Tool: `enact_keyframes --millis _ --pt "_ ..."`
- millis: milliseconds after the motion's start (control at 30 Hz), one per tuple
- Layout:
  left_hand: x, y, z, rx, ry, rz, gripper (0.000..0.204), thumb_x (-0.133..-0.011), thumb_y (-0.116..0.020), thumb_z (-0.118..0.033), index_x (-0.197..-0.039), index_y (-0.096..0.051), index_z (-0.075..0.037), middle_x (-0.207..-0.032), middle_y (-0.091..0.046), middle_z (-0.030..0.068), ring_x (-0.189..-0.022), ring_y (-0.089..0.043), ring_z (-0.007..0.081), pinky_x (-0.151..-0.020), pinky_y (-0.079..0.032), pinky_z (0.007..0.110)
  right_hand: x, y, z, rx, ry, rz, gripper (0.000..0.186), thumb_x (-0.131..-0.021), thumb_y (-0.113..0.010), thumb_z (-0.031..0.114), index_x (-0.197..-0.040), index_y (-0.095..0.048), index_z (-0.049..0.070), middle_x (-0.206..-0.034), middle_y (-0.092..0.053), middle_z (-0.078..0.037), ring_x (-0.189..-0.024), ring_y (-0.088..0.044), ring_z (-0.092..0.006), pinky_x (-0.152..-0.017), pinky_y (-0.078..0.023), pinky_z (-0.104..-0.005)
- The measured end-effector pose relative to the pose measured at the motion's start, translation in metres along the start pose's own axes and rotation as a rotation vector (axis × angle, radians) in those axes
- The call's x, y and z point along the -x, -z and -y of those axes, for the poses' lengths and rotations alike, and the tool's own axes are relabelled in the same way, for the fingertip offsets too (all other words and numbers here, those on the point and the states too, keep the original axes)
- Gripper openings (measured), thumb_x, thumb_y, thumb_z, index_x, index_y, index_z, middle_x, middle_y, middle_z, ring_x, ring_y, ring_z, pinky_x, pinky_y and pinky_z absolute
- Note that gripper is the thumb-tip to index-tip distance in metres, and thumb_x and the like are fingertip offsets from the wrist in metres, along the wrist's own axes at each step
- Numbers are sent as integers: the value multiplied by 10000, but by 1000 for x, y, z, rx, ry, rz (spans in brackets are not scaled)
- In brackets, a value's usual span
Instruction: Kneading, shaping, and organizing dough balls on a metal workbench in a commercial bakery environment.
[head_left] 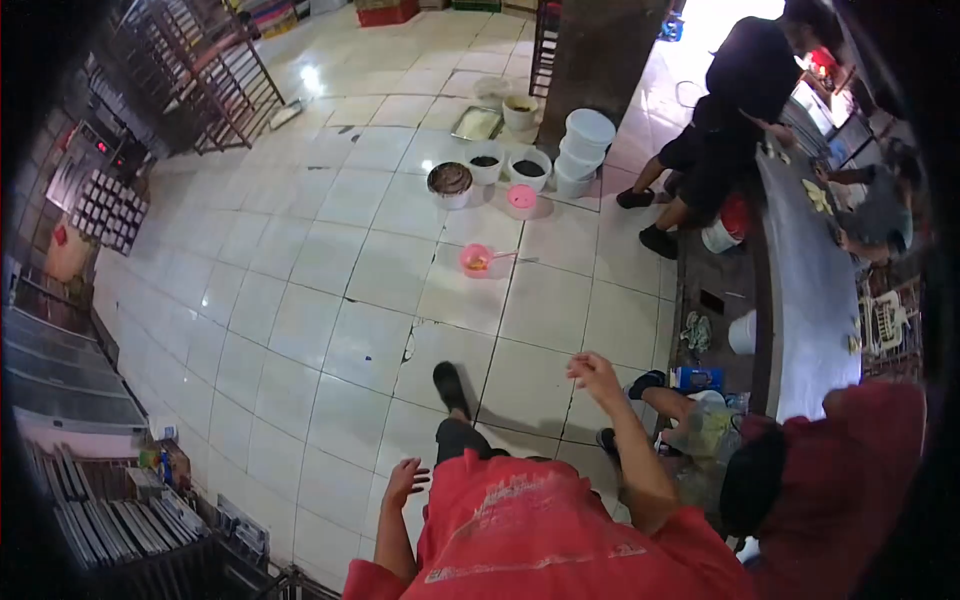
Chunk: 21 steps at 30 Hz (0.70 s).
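Note:
My left hand [405, 484] hangs beside my red shirt over the tiled floor, fingers loosely apart, with nothing in it. Raised out in front on the other side, my right hand [597, 381] has its fingers slightly bent and apart, also holding nothing. Neither hand touches an object. Ahead on the floor sits a pink bowl [471, 268] with something yellowish and a utensil in it. Behind it stand a pink-topped tub [521, 204], a tub with a brown swirled filling [450, 180], and white buckets with dark contents [528, 168].
Stacked white buckets [585, 150] stand by a dark pillar [597, 60]. On the right, people work along a long metal table [800, 270]; one in dark red is close beside me. Metal racks [215, 80] stand far left, stacked trays [120, 520] near left.

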<state>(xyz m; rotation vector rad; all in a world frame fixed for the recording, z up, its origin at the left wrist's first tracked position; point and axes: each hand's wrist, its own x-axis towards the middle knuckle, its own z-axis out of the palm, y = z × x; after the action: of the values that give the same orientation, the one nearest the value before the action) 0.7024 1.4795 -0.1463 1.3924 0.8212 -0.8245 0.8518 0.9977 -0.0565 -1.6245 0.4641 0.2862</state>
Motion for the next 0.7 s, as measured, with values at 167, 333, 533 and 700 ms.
enact_keyframes --millis 167,333,533,700 --pt "-75 -18 -129 -81 104 39 560 -958 -576 -483 -1337 -532 -73 -1103 -685 151 -901 -674 262 -723 -526 382 -108 9 7 -34 -205 -115 191 -952 -595 211 -1051 -635 53 -933 -691 -58 -787 -669 -166 -589 -482 -256" --pt "-183 -45 -201 -2 352 328 524 -952 -583 -504 -1252 -610 -75 -1053 -684 144 -838 -662 253 -646 -534 362 -145 49 -33 173 -443 -78 232 -934 -615 231 -1023 -658 21 -896 -668 -81 -751 -655 -203 -583 -476 -292" --pt "-269 -57 -375 -130 199 182 541 -949 -608 -483 -1282 -543 -63 -1078 -669 131 -835 -657 240 -669 -548 350 -228 94 -37 24 -772 -108 424 -923 -660 313 -1188 -622 -16 -952 -634 -91 -791 -612 -218 -650 -489 -341" --pt "-364 -124 -493 -94 121 -107 399 -990 -557 -370 -1264 -564 -80 -1035 -678 106 -789 -620 171 -670 -501 303 -448 77 10 -214 -920 -142 531 -970 -632 385 -1346 -519 28 -1240 -578 -128 -1046 -571 -208 -903 -444 -397"
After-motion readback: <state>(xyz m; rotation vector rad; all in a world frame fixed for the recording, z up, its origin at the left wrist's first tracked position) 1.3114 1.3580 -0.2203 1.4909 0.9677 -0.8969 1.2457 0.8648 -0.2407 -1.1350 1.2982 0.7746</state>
